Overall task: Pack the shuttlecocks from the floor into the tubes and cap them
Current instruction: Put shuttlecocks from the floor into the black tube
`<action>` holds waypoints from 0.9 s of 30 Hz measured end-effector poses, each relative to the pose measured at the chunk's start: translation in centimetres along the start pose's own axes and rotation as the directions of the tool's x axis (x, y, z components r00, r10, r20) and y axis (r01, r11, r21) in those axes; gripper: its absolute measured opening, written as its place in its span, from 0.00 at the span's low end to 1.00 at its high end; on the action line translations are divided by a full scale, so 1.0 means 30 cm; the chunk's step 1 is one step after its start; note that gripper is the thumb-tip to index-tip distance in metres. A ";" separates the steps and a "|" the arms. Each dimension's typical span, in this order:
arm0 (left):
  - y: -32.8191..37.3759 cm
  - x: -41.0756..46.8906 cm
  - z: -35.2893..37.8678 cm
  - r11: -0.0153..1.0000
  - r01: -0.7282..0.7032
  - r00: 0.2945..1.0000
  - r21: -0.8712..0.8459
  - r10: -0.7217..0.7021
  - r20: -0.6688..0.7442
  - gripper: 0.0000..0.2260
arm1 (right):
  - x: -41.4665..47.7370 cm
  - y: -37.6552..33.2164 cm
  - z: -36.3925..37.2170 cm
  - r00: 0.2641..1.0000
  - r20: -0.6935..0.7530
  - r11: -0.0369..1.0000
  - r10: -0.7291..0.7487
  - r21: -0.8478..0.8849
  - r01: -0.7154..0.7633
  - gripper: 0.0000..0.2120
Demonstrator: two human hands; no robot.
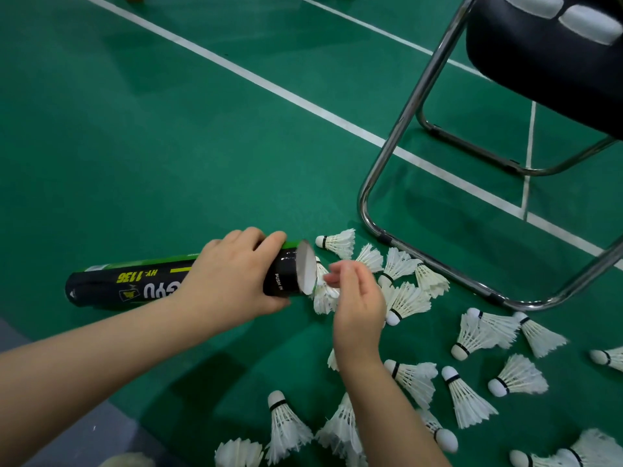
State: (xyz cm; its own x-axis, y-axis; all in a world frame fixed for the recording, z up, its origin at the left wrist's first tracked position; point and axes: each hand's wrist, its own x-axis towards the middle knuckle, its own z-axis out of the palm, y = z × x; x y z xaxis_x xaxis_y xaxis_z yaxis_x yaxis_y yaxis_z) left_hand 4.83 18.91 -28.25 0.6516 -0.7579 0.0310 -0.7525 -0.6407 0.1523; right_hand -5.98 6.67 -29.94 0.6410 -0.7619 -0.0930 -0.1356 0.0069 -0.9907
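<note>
Down in the head view, the left hand (236, 278) wraps round a black and green tube (135, 286) close to its open end, thumb underneath and fingers curled over the top. The tube lies nearly level, its far end reaching out to the left and its uncapped mouth facing right. Just at that mouth sits a white shuttlecock (323, 298), cork end toward the opening. The right hand (359, 301) is beside it with fingers loosely curled, fingertips at the feathers; whether they actually pinch the shuttlecock cannot be made out. Many loose shuttlecocks (468, 399) lie scattered over the green floor (168, 146) to the right and below the hands, some overlapping. A chair (539, 72) with a chrome frame and black seat stands at upper right, its lower rail just beside the nearest shuttlecocks. White court lines (269, 87) cross the floor.
</note>
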 end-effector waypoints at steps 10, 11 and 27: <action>-0.070 -0.008 0.048 0.997 -0.011 0.998 0.072 0.015 -0.058 0.35 | 0.080 0.273 0.029 0.857 0.081 0.805 0.508 -0.400 -0.439 0.16; -0.072 -0.006 0.050 0.997 -0.008 0.998 0.076 0.013 -0.057 0.35 | 0.084 0.278 0.040 0.849 0.107 0.810 0.517 -0.383 -0.445 0.18; -0.042 0.002 0.070 0.997 -0.023 0.998 0.076 0.027 -0.057 0.36 | 0.103 0.283 0.022 0.780 0.132 0.790 0.612 -0.164 -0.591 0.21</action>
State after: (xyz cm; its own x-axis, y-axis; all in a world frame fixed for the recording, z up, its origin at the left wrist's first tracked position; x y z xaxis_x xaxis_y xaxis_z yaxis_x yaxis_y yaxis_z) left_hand 5.61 19.41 -30.50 0.6350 -0.7671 0.0910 -0.7725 -0.6305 0.0762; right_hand -4.65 4.81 -38.72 0.5169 -0.5046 -0.6915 -0.6101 0.3496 -0.7111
